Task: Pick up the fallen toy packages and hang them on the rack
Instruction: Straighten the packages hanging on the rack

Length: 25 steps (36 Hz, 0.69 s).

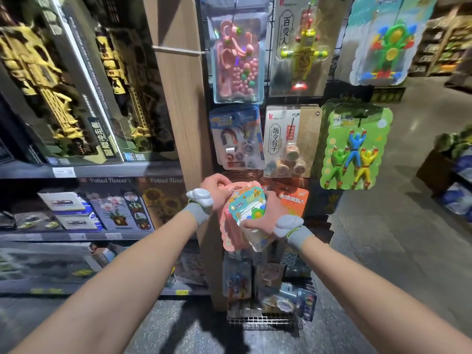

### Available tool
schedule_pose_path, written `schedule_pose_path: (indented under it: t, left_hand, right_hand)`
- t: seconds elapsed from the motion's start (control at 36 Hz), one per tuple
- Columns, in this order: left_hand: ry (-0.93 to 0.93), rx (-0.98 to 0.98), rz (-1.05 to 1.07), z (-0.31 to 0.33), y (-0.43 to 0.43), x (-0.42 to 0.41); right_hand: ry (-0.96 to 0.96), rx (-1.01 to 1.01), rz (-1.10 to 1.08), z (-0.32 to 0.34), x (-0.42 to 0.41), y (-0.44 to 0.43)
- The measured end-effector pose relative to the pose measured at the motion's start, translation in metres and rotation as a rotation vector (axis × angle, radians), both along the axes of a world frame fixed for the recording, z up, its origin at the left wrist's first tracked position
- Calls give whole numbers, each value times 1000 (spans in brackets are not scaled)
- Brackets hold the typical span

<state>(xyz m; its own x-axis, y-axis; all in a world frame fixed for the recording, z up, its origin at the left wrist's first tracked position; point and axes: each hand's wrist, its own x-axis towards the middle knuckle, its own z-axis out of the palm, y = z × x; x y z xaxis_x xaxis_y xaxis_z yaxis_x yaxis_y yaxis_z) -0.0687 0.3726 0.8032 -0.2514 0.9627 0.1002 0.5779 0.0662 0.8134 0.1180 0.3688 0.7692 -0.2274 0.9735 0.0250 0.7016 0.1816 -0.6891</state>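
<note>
grey floor (pixel 383 226): speckled, a shop aisle; the widest open stretch lies right of the rack.
rack (pixel 333 62): dark wire grid hung with rows of carded toys, with a wire basket (pixel 263 321) at its foot.
wooden panel (pixel 178 98): upright, its long edge just left of the hands.
shelves (pixel 89 171): on the left, stacked with boxed toys, front edges near the left forearm.
left hand (pixel 217 192): grip curled on the top edge of the pink package (pixel 231 236), close against the rack's lower row.
right hand (pixel 265 215): grip wrapped round the teal package (pixel 249 208) from its right side and below.
packages: teal overlaps the front of pink, both held in the air before the rack.
far right: low display stand (pixel 444 172), well apart.
</note>
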Motion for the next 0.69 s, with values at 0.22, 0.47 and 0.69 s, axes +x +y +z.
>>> schedule_pose_path:
  t: [0.22, 0.47, 0.69]
  left_hand:
    - [140, -12, -33, 0, -1, -6]
    - [157, -19, 53, 2, 2, -3]
    - [353, -26, 34, 5, 7, -4]
  right_hand:
    - [-108, 26, -12, 6, -10, 1]
    - [-62, 25, -1, 6, -15, -4]
    - [-46, 15, -5, 13, -11, -6]
